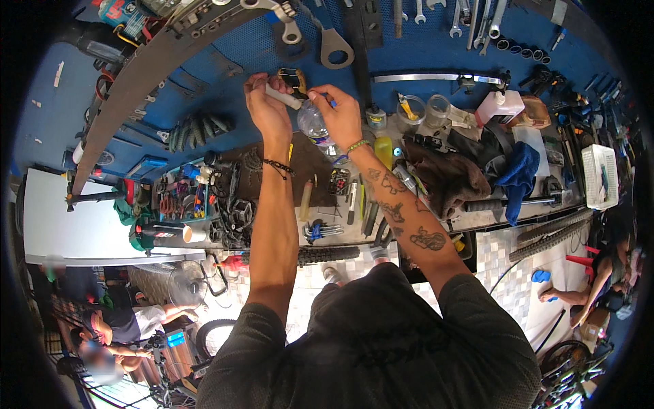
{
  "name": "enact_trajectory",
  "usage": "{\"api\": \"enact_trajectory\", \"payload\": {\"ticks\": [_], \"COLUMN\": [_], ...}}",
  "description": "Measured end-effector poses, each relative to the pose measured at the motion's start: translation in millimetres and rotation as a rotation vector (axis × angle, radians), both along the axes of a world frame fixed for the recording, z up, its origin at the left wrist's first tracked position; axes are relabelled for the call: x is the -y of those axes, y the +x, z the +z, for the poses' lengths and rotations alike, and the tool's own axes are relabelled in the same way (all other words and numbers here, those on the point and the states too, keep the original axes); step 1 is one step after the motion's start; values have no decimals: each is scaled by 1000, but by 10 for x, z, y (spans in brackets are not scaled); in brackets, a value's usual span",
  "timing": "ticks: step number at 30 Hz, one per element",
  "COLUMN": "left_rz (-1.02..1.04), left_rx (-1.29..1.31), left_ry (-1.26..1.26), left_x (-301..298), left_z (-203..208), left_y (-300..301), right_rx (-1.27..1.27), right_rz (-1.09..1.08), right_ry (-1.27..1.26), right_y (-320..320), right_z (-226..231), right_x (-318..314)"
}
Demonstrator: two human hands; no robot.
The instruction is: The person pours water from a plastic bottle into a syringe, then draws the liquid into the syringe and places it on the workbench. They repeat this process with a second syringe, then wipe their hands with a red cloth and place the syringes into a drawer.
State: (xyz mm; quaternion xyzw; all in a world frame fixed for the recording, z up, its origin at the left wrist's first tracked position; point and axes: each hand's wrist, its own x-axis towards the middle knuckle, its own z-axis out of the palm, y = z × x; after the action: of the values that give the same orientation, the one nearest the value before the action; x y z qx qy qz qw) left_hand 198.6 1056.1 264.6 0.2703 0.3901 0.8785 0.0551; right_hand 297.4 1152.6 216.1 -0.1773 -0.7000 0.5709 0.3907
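Note:
Both my arms reach forward over the workbench. My left hand (264, 102) is closed around a whitish, translucent tube (283, 97) that looks like a syringe barrel; its end points toward the bottle's top. My right hand (338, 114) is closed at the top of a clear plastic bottle (313, 124), with a small blue piece (334, 104) showing at its fingers. The bottle's neck is partly hidden by that hand. Behind the hands is a yellow and black tool (293, 80). Below them on the bench lies a yellowish syringe-like tube (306, 200).
Hex keys (323, 232) and a marker-like stick (352, 202) lie near the bench's front. To the right are a yellow bottle (383, 151), glass jar (437, 109), brown cloth (446, 174) and blue rag (519, 174). Wrenches (482, 27) hang on the blue wall. Other people sit behind.

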Motion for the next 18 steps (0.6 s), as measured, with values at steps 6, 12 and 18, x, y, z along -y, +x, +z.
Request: {"api": "enact_trajectory", "payload": {"ticks": [6, 12, 18], "left_rz": [89, 107, 58], "left_rx": [-50, 141, 342], "left_ry": [-29, -15, -49], "left_x": [103, 520, 1832], "left_z": [113, 135, -608], "left_y": [32, 177, 324], "right_rx": [-59, -314, -65], "right_rz": [-7, -41, 242], "right_ry": [-38, -194, -6], "right_y": [-27, -61, 444], "right_z": [48, 69, 79], "right_x": [-3, -140, 588]}}
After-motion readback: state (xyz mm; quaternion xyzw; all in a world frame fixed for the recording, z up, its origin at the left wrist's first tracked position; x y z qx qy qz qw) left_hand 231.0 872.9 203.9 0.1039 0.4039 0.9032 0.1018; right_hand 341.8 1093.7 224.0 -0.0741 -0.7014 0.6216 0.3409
